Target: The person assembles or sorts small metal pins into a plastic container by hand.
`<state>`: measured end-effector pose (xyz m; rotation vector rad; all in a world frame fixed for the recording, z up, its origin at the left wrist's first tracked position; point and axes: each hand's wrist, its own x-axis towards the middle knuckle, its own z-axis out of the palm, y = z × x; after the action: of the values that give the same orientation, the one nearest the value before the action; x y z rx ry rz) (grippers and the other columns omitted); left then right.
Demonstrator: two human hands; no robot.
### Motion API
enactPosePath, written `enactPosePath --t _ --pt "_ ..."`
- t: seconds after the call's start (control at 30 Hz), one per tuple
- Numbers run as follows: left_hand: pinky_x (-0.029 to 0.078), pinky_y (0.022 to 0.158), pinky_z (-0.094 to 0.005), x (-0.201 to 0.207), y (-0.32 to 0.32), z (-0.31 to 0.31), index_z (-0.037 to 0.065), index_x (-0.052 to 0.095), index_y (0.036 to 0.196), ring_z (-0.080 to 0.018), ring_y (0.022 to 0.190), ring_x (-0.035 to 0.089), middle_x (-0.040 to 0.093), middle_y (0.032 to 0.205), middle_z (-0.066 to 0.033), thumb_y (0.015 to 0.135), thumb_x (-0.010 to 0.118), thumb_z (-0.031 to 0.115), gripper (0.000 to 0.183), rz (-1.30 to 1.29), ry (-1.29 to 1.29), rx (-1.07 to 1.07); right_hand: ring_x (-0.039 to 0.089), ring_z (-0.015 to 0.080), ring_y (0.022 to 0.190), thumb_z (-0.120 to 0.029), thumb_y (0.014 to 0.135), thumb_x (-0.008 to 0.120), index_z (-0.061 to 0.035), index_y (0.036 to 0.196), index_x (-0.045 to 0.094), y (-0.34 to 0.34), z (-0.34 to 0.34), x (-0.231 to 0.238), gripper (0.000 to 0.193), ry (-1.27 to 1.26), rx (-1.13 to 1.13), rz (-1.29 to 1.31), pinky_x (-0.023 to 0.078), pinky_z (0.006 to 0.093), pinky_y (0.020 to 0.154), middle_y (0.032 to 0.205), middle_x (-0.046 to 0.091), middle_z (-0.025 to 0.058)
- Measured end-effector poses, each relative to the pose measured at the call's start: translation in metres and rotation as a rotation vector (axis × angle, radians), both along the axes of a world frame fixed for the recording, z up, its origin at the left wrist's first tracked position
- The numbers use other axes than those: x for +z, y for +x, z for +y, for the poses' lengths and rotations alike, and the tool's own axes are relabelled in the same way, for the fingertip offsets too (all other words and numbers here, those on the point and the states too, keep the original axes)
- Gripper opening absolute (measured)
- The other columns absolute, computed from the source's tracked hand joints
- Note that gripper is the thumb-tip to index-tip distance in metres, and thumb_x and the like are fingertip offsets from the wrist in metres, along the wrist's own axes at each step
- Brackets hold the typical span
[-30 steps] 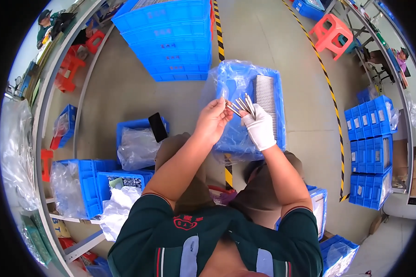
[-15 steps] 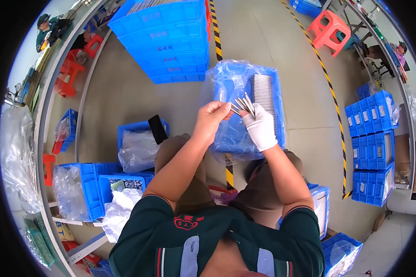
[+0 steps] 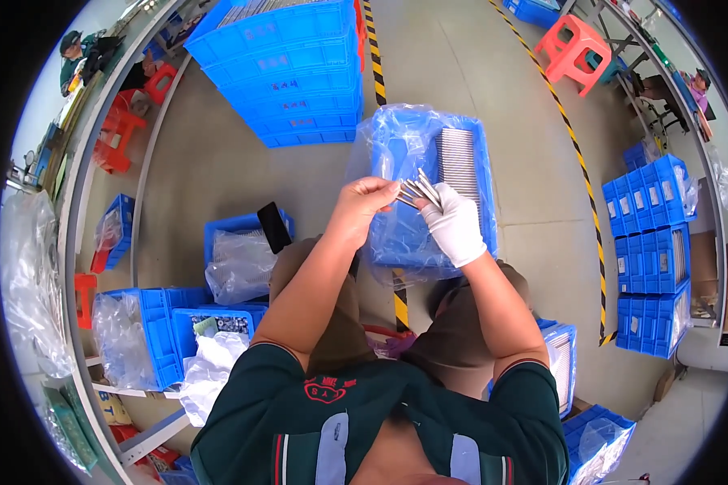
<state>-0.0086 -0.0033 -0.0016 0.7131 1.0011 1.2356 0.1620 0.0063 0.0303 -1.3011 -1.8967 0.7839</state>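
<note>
In my gloved right hand is a small fanned bunch of thin metal rods, closed in its fingers. My bare left hand pinches at the left ends of the bunch, thumb and fingertips pressed together on a rod. Both hands are over a blue plastic crate lined with clear plastic film. Along the crate's right side lies a neat stacked row of similar metal rods. The right hand hides the row's lower part.
Tall stacked blue crates stand ahead on the left. More stacked crates are at the right. A black phone rests on a bagged crate by my left knee. A red stool stands far right; people sit at side benches.
The rods in my right hand have tilted a little to the left. My left hand has shifted slightly left and still pinches at their ends.
</note>
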Motion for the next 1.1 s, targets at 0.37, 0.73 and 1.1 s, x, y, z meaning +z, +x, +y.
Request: enactPosePath --t 0.37,0.73,1.1 --pt "0.040 0.065 -0.0215 0.004 -0.004 -0.002 0.001 0.062 0.086 -0.0080 0.071 0.053 0.062 0.079 -0.0037 0.080 0.061 0.016 0.016 0.100 0.072 0.005 0.046 0.0160 0.046 -0.014 0.078 0.059 -0.0023 0.080 0.057 0.000 0.004 -0.006 0.012 -0.241 0.056 0.143 0.039 0.0293 0.047 0.054 0.050 0.0095" --pt "0.041 0.063 -0.0229 0.005 -0.012 -0.001 -0.001 0.061 0.086 -0.0093 0.067 0.054 0.062 0.076 -0.0049 0.080 0.061 0.016 0.017 0.087 0.047 -0.103 0.043 0.0068 0.049 -0.017 0.080 0.058 -0.0012 0.078 0.056 0.002 0.002 0.002 0.016 -0.468 0.141 0.177 0.037 0.0240 0.046 0.054 0.048 0.0011" --pt "0.042 0.062 -0.0229 0.008 -0.009 -0.004 0.000 0.062 0.085 -0.0095 0.066 0.054 0.061 0.075 -0.0041 0.079 0.061 0.016 0.016 0.153 0.048 -0.132 0.042 0.0077 0.050 -0.016 0.080 0.059 -0.0007 0.074 0.055 0.003 0.002 -0.005 0.017 -0.428 0.134 0.158 0.036 0.0254 0.046 0.054 0.047 0.0019"
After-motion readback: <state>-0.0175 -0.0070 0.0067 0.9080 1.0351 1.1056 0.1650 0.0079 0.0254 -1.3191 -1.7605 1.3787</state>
